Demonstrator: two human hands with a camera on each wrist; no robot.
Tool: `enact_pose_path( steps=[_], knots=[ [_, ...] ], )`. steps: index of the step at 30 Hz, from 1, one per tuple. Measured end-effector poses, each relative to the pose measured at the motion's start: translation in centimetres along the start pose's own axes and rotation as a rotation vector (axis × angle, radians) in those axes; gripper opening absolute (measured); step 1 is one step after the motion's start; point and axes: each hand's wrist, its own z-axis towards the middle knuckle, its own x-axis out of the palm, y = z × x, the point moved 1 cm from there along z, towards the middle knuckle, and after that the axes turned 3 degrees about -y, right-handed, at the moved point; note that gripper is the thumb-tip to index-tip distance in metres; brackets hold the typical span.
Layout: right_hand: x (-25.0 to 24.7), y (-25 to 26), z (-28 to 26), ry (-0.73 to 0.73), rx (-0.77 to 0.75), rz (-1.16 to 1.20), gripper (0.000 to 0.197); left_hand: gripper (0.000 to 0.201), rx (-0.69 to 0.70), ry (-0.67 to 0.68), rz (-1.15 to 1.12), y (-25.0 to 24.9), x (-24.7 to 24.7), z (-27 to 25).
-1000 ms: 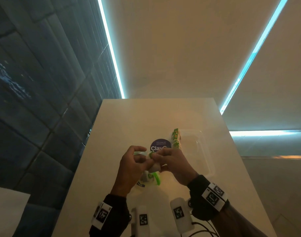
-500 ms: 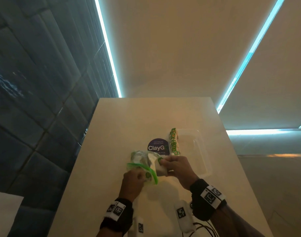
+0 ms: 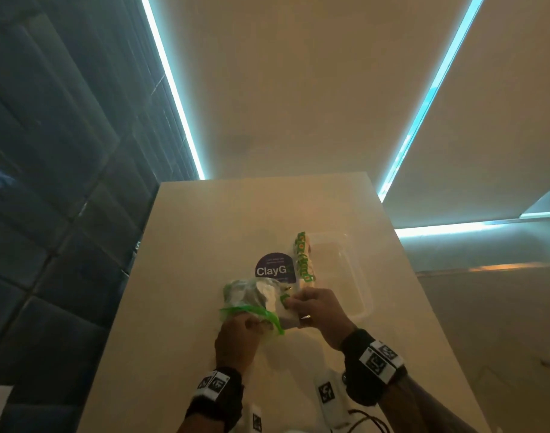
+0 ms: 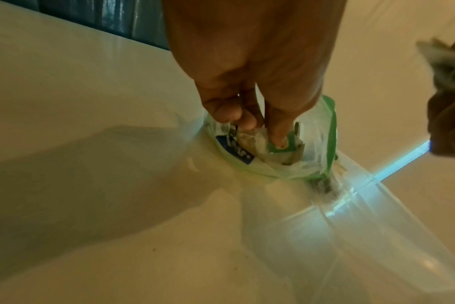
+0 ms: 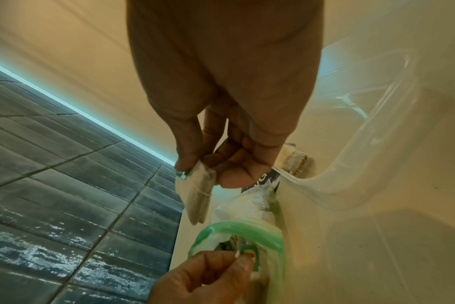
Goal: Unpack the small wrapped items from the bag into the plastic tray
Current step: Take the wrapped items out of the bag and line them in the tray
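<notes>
Reaching into a clear zip bag with a green seal, the left hand has its fingertips together on a small wrapped item inside the bag's mouth. The right hand pinches another small wrapped packet between thumb and forefinger, just right of the bag. Half a second ago the hands sat much the same; a second ago both were raised together above the bag, which now lies on the pale table. A clear plastic tray sits just right of the hands, with a strip of green-lettered packets along its left edge. A dark round sticker lies just beyond the bag.
</notes>
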Motion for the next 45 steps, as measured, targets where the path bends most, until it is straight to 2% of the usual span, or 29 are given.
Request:
enact_pose_path(
  steps=[2,4,7,11,14,16,18,19,26,30,33,36,40,45],
  knots=[
    [-0.1,-0.2,0.1,-0.006,0.0,-0.002,0.021,0.01,0.025,-0.006,-0.058,-0.2,-0.5,-0.1],
    [0.0,-0.3,0.1,-0.007,-0.001,0.007,0.022,0.018,0.037,-0.002,-0.131,-0.5,-1.1,-0.3],
    [0.2,-0.2,0.0,0.0,0.002,0.034,0.028,0.018,-0.033,0.02,-0.289,-0.4,-2.3,-0.7],
    [0.9,-0.1,-0.1,0.087,0.036,0.083,0.039,0.014,-0.106,0.023,-0.496,-0.1,-3.2,-0.6],
    [1.9,0.0,-0.4,0.197,0.092,0.103,0.042,0.007,-0.182,0.083,-0.67,-0.9,-3.6,-1.0],
    [2.5,0.1,-0.6,0.247,0.13,0.1,0.032,0.006,-0.198,0.113,-0.758,-1.8,-3.8,-1.4],
    [2.9,0.1,-0.8,0.231,0.13,0.085,0.013,0.007,-0.206,0.125,-0.83,-2.3,-4.0,-1.7],
    [2.9,0.0,-0.8,0.2,0.12,0.078,0.012,0.005,-0.212,0.127,-0.854,-2.5,-4.0,-1.8],
    [2.9,-0.2,-1.2,0.088,0.062,0.083,0.023,0.008,-0.198,0.197,-0.879,-2.9,-3.8,-2.3],
    [2.8,-0.3,-1.0,0.026,0.044,0.118,0.034,0.02,-0.19,0.177,-0.865,-3.7,-3.9,-2.3],
    [2.7,-0.3,-1.0,0.002,0.038,0.149,0.03,0.021,-0.183,0.174,-0.858,-4.0,-4.0,-2.2],
    [2.7,-0.1,-1.2,0.043,0.05,0.2,0.039,0.014,-0.194,0.141,-0.866,-3.9,-4.1,-1.9],
    [2.7,0.3,-1.6,0.156,0.046,0.153,0.039,0.013,-0.176,0.115,-0.899,-3.9,-4.4,-1.6],
    [2.9,0.2,-1.7,0.138,-0.028,0.194,0.031,0.018,-0.189,0.101,-0.942,-3.9,-4.4,-1.4]
  ],
)
